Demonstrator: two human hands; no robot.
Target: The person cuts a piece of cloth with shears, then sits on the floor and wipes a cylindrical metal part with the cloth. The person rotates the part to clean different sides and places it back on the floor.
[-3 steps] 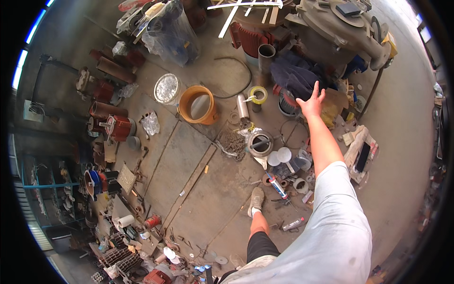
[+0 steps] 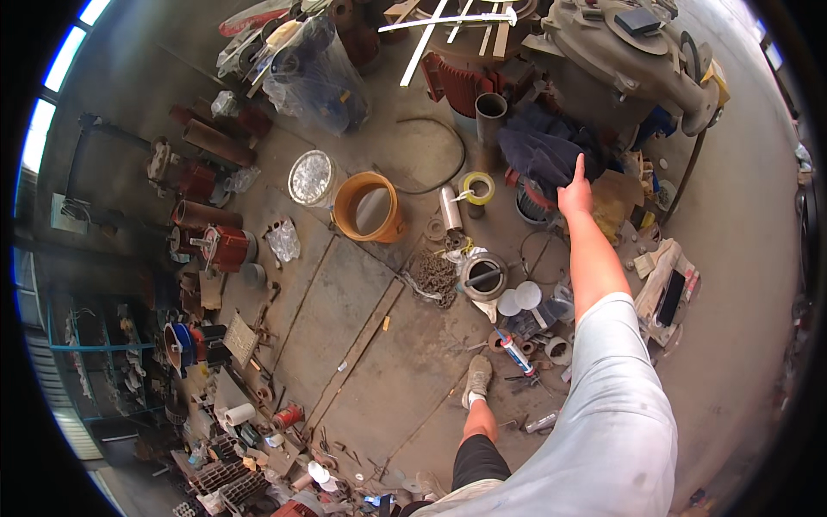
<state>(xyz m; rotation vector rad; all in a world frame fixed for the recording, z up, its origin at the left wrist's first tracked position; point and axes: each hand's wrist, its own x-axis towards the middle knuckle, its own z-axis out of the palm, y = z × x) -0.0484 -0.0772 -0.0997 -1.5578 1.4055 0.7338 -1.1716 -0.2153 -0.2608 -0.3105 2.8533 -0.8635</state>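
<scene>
My right hand (image 2: 575, 195) reaches out to the far right, one finger stretched straight and the other fingers hard to make out. It overlaps the edge of a crumpled dark navy cloth (image 2: 536, 145); whether it touches the cloth I cannot tell. The cloth lies partly over a red and grey round machine part (image 2: 532, 207). Left of these stand a dark upright pipe (image 2: 490, 121), a roll of yellow tape (image 2: 476, 187) and a silvery cylinder (image 2: 450, 208). My left hand is out of the picture.
An orange bucket (image 2: 394, 215) and a white-topped bucket (image 2: 312, 178) stand mid-floor. A metal ring housing (image 2: 484, 276) and a sealant tube (image 2: 516, 352) lie nearer my shoe (image 2: 476, 379). Red motors (image 2: 226, 250) line the left; a large pump casing (image 2: 586, 39) sits far right.
The view has shifted, so the floor things sit slightly lower and to the right. My right hand's spread fingers have drawn together, leaving one stretched finger plainly visible.
</scene>
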